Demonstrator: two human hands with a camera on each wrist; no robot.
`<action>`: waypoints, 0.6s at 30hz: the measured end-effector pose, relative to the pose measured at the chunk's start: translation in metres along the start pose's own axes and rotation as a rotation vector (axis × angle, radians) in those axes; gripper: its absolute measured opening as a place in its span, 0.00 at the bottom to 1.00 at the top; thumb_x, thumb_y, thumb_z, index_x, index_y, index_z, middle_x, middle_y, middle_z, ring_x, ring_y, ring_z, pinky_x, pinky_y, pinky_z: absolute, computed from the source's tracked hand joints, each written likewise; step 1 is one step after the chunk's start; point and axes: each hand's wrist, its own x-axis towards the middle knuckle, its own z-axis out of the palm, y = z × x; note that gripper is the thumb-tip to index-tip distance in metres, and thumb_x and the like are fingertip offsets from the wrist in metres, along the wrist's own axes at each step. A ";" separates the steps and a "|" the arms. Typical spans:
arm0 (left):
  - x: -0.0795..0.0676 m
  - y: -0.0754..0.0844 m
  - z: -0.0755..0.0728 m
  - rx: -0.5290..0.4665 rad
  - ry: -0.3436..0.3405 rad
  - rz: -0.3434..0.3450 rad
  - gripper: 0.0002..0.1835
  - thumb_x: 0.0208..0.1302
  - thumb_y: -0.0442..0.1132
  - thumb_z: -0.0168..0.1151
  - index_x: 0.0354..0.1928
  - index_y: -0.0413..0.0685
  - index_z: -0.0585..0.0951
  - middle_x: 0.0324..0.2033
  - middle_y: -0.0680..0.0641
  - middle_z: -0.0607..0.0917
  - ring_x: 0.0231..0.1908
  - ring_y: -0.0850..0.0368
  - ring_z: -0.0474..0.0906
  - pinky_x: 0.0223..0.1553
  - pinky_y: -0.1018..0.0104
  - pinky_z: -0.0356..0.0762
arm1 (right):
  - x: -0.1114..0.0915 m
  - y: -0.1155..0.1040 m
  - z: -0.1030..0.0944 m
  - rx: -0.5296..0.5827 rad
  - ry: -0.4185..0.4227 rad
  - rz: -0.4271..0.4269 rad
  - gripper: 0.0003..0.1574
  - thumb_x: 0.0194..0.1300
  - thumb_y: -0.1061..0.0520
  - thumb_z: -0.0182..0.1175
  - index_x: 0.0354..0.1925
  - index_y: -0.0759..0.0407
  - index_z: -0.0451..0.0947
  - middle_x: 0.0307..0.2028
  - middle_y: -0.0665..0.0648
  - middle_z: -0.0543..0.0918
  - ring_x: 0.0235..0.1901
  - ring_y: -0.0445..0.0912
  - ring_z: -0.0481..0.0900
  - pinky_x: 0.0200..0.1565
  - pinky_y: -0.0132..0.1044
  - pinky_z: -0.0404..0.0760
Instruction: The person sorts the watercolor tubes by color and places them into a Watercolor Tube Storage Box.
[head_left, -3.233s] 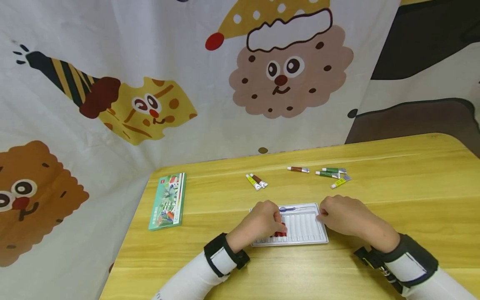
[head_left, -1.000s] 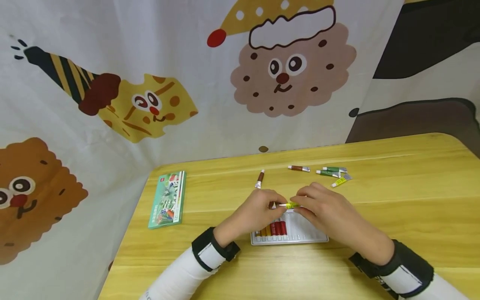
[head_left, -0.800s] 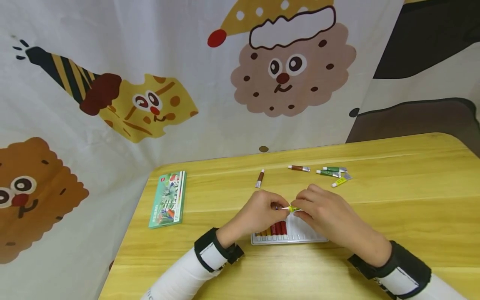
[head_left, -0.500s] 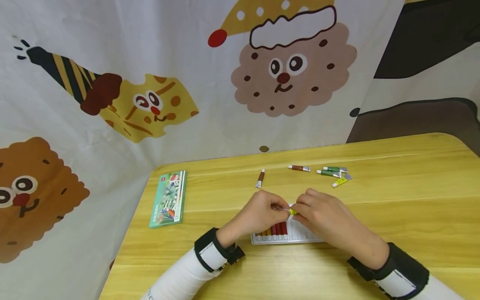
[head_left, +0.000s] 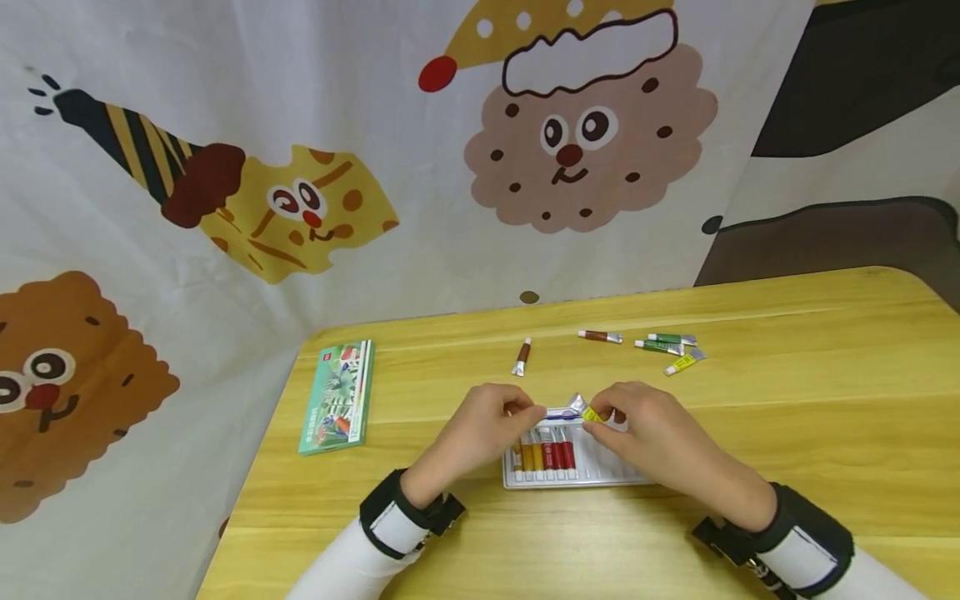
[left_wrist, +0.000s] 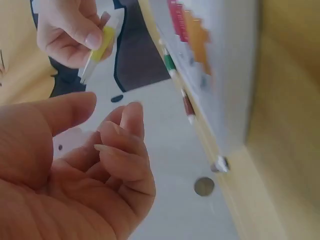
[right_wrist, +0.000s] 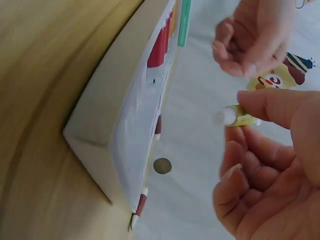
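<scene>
Above the back of the white plastic tray (head_left: pixel 611 468), my right hand (head_left: pixel 663 429) pinches a small yellow paint tube (head_left: pixel 591 414) between thumb and fingers. The tube's silver crimped end points up and to the left in the head view; its white cap (right_wrist: pixel 227 116) shows in the right wrist view. My left hand (head_left: pixel 483 425) hovers over the tray's back left, fingers loosely bent, thumb apart and nothing between them. Below it in the tray, several tubes lie side by side: ochre and yellow-orange tubes (head_left: pixel 532 457), then red tubes (head_left: pixel 558 455). A thin blue-handled brush (head_left: pixel 562 417) lies along the tray's back slot.
Behind the tray lie a brown tube (head_left: pixel 522 357), another brown tube (head_left: pixel 600 336), two green tubes (head_left: pixel 660 347) and a second yellow tube (head_left: pixel 685 362). A green paint box (head_left: pixel 337 398) lies at the table's left. A printed curtain (head_left: pixel 420 275) hangs behind the table.
Earlier the yellow tube lay beside the left brown tube; then both hands held it over the tray. My left hand has since let go and moved left, leaving the tube in my right hand.
</scene>
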 end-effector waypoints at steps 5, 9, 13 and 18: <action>-0.013 -0.014 -0.005 0.091 -0.009 -0.106 0.13 0.65 0.47 0.58 0.28 0.48 0.83 0.16 0.54 0.73 0.15 0.62 0.65 0.14 0.71 0.60 | 0.001 -0.001 0.005 0.101 -0.018 0.074 0.07 0.53 0.55 0.69 0.31 0.51 0.80 0.25 0.44 0.78 0.26 0.38 0.72 0.24 0.32 0.75; -0.021 -0.021 -0.006 0.153 -0.028 -0.165 0.13 0.63 0.42 0.60 0.21 0.46 0.80 0.12 0.55 0.68 0.13 0.62 0.64 0.13 0.71 0.59 | 0.000 -0.003 0.010 0.173 -0.030 0.134 0.05 0.55 0.55 0.68 0.31 0.51 0.80 0.23 0.44 0.77 0.24 0.37 0.72 0.23 0.32 0.74; -0.024 -0.023 -0.006 0.184 -0.052 -0.224 0.16 0.62 0.42 0.62 0.16 0.47 0.78 0.10 0.56 0.63 0.12 0.62 0.62 0.14 0.71 0.57 | -0.001 -0.006 0.014 0.218 -0.079 0.218 0.06 0.56 0.54 0.67 0.32 0.54 0.81 0.22 0.46 0.77 0.23 0.40 0.71 0.23 0.33 0.73; -0.025 -0.023 -0.005 0.206 -0.091 -0.234 0.23 0.61 0.40 0.62 0.08 0.51 0.70 0.08 0.57 0.58 0.10 0.63 0.57 0.12 0.71 0.53 | -0.003 -0.008 0.020 0.226 -0.155 0.270 0.05 0.56 0.55 0.67 0.30 0.55 0.82 0.19 0.47 0.76 0.20 0.40 0.68 0.21 0.32 0.69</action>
